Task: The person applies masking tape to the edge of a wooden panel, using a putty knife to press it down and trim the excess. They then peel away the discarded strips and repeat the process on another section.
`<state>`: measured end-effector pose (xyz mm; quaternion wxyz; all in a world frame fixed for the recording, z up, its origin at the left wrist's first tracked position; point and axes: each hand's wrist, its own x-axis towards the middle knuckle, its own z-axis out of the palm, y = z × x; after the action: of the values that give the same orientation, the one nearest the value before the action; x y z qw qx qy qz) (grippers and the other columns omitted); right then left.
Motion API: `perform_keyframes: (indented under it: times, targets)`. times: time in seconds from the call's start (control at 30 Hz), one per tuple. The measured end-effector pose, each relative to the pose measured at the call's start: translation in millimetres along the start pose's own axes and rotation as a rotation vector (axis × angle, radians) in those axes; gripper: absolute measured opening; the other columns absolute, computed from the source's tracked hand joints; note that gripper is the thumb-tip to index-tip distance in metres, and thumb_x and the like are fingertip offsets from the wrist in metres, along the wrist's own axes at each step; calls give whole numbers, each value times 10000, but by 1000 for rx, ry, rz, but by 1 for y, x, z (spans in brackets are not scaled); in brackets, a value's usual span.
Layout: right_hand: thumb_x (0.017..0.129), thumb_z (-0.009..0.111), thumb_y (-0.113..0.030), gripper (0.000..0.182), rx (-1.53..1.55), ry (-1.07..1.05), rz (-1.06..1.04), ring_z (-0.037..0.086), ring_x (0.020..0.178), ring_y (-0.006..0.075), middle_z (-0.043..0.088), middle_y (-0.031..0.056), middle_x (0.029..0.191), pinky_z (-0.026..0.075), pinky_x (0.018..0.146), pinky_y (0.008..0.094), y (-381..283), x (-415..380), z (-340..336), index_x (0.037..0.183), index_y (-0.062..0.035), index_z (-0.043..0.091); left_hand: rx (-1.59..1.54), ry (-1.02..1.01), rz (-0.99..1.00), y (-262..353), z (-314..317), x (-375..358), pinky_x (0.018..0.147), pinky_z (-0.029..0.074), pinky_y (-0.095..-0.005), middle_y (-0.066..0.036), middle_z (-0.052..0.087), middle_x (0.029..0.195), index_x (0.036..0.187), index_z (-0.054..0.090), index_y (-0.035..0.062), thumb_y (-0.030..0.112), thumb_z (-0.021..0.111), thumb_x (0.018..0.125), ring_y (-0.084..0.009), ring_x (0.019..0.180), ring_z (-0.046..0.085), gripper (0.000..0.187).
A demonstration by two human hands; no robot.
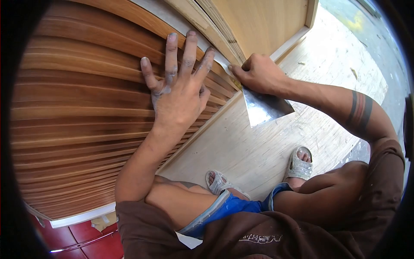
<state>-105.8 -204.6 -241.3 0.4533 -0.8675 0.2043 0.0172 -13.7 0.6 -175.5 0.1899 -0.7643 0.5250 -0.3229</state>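
My left hand (179,97) lies on the brown slatted wood panel (82,90), its fingers spread and smeared with pale grey paste. To the right, my right hand (262,74) is closed around a putty knife with a wide, shiny metal blade (264,108). The blade points down toward me, below the fist. A narrow pale strip shows by the right thumb, close to the panel's edge. Most of the knife's handle is hidden in the fist. Along the panel's upper side runs a white-edged wooden frame (172,12).
A light wooden box-like piece (267,26) stands beyond my right hand. Under my feet is a pale, scuffed board (215,142), with my sandals (300,164) on it. Red tiles (82,233) show at the lower left.
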Motion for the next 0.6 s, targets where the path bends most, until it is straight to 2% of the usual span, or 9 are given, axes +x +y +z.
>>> perform_keyframes:
  times: [0.07, 0.13, 0.33, 0.4, 0.43, 0.5, 0.6]
  targets:
    - [1012, 615, -464, 595, -4, 2, 0, 752, 698, 389, 725, 256, 737, 614, 744, 488, 1, 2, 0, 798, 74, 756, -10, 2, 0, 0, 0, 0, 1226, -68, -744, -29, 258, 1735, 1416, 648, 399, 436, 873, 702, -335, 1638, 57, 750]
    - [1030, 616, -466, 629, -7, 29, -26, 687, 530, 303, 697, 230, 643, 594, 629, 431, 3, 3, 2, 866, 118, 783, -18, 2, -2, 0, 0, 0, 1227, -68, -744, -25, 259, 1734, 1407, 656, 399, 441, 876, 698, -333, 1638, 54, 744]
    - [1034, 617, -478, 634, -1, 0, 3, 698, 539, 279, 705, 219, 654, 604, 626, 416, 2, 3, -1, 897, 116, 791, -8, -11, 4, -1, 1, 0, 1221, -85, -750, -29, 256, 1735, 1405, 660, 402, 463, 885, 690, -341, 1635, 51, 752]
    - [1039, 611, -479, 637, -9, 1, -3, 699, 537, 275, 708, 217, 657, 608, 622, 411, 2, 3, 0, 907, 116, 792, 6, -82, 20, -1, -3, 0, 1211, -155, -705, -64, 181, 1753, 1503, 581, 415, 436, 834, 791, -379, 1631, -43, 756]
    - [1044, 605, -481, 639, -17, 4, -9, 701, 536, 271, 710, 214, 661, 612, 618, 405, 2, 4, 0, 917, 117, 794, 6, -81, 20, -1, -2, 0, 1211, -155, -705, -64, 181, 1753, 1503, 581, 415, 436, 834, 791, -379, 1631, -43, 756]
    - [1047, 601, -480, 639, -18, -7, -9, 702, 533, 271, 713, 215, 668, 613, 611, 403, 2, 4, -1, 926, 117, 793, -26, -25, 6, -1, 0, 0, 1217, -93, -752, -32, 253, 1735, 1407, 660, 394, 451, 887, 688, -346, 1634, 40, 756]
    - [1051, 596, -481, 637, -17, -13, -9, 703, 529, 270, 718, 216, 678, 614, 598, 399, 1, 3, -2, 944, 116, 794, -19, -20, 7, -1, 1, 1, 1213, -95, -758, -37, 253, 1733, 1406, 662, 393, 433, 881, 693, -349, 1634, 37, 747]
